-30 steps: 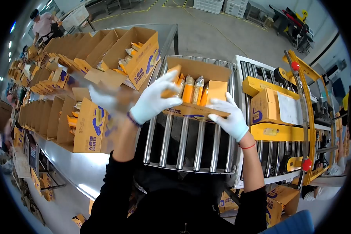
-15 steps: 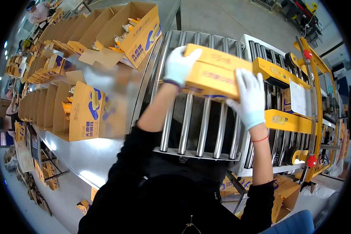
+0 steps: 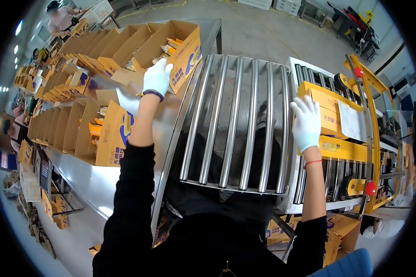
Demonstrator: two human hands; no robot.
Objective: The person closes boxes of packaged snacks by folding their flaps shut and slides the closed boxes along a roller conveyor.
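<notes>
My left hand, in a white glove, is at the front of an open carton on the metal table. Its thumb stands apart from the fingers, and nothing shows in it; whether it touches the carton's flap I cannot tell. Yellow-orange and clear packets lie inside that carton. My right hand, also gloved, is spread open beside a closed yellow carton. That carton sits between the yellow side guides of the carton-sealing machine, and the fingertips are close to its near end.
A roller conveyor lies between the metal table and the machine. Rows of open cartons stand on the table at left. A white sheet is on the machine, below red knobs. Another person is at the far left.
The closed carton has gone right, off the rollers and into the machine. My right hand has let go of it. My left hand has moved left to the open carton.
</notes>
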